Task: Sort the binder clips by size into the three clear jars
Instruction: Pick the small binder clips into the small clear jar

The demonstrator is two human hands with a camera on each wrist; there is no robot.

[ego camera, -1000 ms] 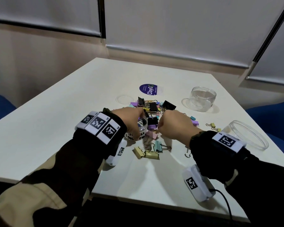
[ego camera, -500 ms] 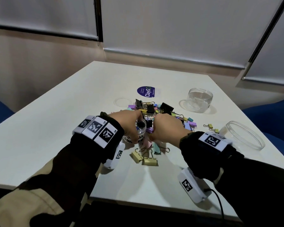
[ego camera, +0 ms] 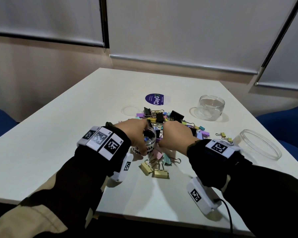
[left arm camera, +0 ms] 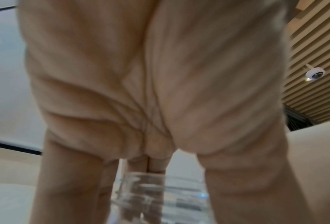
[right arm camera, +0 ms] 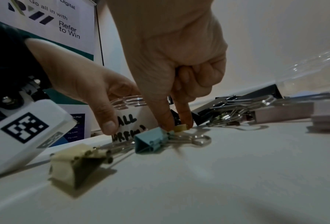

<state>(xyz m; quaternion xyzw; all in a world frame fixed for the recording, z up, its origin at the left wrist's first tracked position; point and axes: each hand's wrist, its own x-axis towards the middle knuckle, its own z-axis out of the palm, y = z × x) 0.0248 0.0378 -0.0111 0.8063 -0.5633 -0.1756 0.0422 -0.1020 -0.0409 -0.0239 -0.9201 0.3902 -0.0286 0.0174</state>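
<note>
A small clear jar (ego camera: 149, 143) with a hand-written label stands on the white table (ego camera: 67, 127) and holds several small clips. My left hand (ego camera: 139, 134) grips it from above, thumb on the label; the jar's rim (left arm camera: 160, 181) shows under the fingers in the left wrist view. My right hand (right arm camera: 177, 125), just right of the jar (right arm camera: 129, 119), pinches a small yellow binder clip (right arm camera: 181, 128) between thumb and forefinger at the table surface. A teal clip (right arm camera: 152, 141) lies against that thumb. The mixed pile of clips (ego camera: 170, 119) lies beyond both hands.
An empty clear jar (ego camera: 211, 107) stands at the back right, and a wide shallow clear jar (ego camera: 260, 145) sits near the right edge. A clear lid (ego camera: 130, 110) and a purple sticker (ego camera: 156, 99) lie behind the pile. Yellow clips (ego camera: 153, 170) lie nearer me.
My right hand has shifted a little to the left, closer to the small jar, and down to the table. My left hand has kept its grip on the jar.
</note>
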